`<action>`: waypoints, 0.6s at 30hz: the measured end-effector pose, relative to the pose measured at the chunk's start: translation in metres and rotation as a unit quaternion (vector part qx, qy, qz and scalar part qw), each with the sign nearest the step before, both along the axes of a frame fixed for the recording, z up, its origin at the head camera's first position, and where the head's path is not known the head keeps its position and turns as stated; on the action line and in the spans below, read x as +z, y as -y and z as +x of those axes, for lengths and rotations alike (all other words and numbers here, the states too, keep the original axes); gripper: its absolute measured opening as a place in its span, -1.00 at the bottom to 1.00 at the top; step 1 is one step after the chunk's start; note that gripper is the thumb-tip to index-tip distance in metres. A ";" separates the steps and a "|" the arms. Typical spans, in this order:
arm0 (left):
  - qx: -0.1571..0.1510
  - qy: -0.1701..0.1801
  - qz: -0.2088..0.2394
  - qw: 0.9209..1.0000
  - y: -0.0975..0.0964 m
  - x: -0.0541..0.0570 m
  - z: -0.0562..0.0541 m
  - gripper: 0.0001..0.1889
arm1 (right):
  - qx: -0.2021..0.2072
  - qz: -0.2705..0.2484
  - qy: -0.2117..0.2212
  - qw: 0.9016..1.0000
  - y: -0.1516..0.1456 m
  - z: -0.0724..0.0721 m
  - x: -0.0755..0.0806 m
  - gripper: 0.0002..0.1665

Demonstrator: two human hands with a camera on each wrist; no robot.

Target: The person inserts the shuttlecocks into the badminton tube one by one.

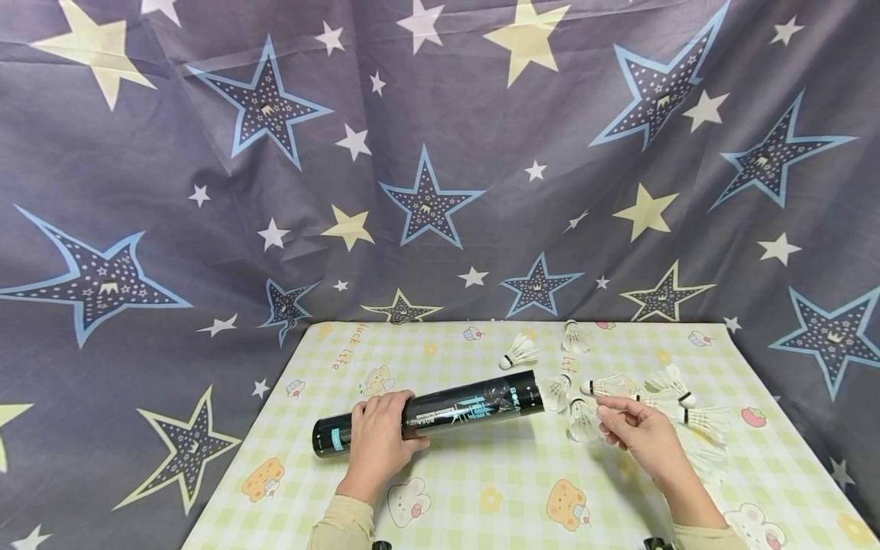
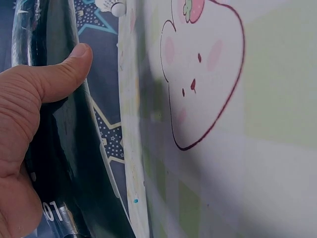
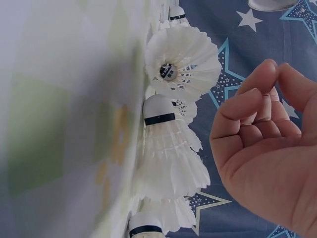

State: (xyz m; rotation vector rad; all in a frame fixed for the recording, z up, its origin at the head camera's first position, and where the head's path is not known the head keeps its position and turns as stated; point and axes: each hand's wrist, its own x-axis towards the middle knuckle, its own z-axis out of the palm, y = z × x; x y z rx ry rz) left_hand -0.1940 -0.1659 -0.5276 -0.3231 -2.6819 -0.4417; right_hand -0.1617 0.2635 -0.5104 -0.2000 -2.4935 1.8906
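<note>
While the left hand (image 1: 376,441) clamps the black tube (image 1: 429,413) lying lengthwise across the surface (image 1: 481,489), its open mouth faces the loosely curled, empty right hand (image 1: 639,435) beside the shuttlecocks (image 1: 660,397) near the right edge.

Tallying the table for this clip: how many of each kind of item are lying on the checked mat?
Black tube: 1
White shuttlecocks: at least 7; the pile overlaps, so an exact count is not possible
Total: at least 8
</note>
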 end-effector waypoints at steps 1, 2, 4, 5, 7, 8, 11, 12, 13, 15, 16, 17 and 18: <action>-0.001 0.001 0.002 1.000 0.000 0.000 0.000 -0.06 | 0.000 0.001 0.000 1.000 0.001 0.000 0.000 -0.43; -0.001 0.002 0.003 1.000 0.000 0.000 0.000 -0.06 | 0.000 0.003 0.000 1.000 0.001 0.001 -0.001 -0.44; -0.002 0.007 0.005 1.000 0.000 0.000 -0.001 -0.06 | 0.001 0.006 0.002 1.000 0.003 0.001 -0.001 -0.45; -0.002 0.007 0.004 1.000 0.001 0.000 -0.001 -0.06 | 0.001 0.006 0.004 1.000 0.003 0.002 -0.001 -0.45; -0.002 0.012 0.007 1.000 0.001 -0.001 -0.001 -0.05 | 0.004 0.008 0.009 1.000 0.005 0.002 -0.001 -0.45; -0.002 0.013 0.007 1.000 0.001 -0.001 -0.001 -0.05 | 0.004 0.007 0.011 1.000 0.005 0.002 -0.001 -0.45; -0.002 0.013 0.004 1.000 0.001 -0.001 -0.001 -0.06 | 0.005 0.009 0.018 1.000 0.006 0.002 -0.002 -0.45; -0.001 0.015 0.005 1.000 0.000 -0.001 -0.001 -0.06 | 0.005 0.011 0.020 1.000 0.006 0.002 -0.002 -0.44; -0.001 0.014 0.004 1.000 0.000 -0.001 -0.001 -0.06 | 0.006 0.012 0.023 1.000 0.006 0.001 -0.002 -0.44; -0.001 0.011 0.002 1.000 -0.001 0.000 0.000 -0.07 | 0.008 0.012 0.027 1.000 0.006 0.001 -0.003 -0.44; -0.001 0.011 0.003 1.000 -0.001 0.000 0.000 -0.06 | 0.010 0.012 0.028 0.999 0.006 0.002 -0.004 -0.44; -0.001 0.012 0.005 1.000 -0.001 0.000 0.000 -0.07 | 0.012 0.011 0.030 0.999 0.006 0.002 -0.004 -0.43; -0.001 0.014 0.006 1.000 -0.001 0.000 0.000 -0.06 | 0.015 0.010 0.030 0.999 0.006 0.002 -0.005 -0.43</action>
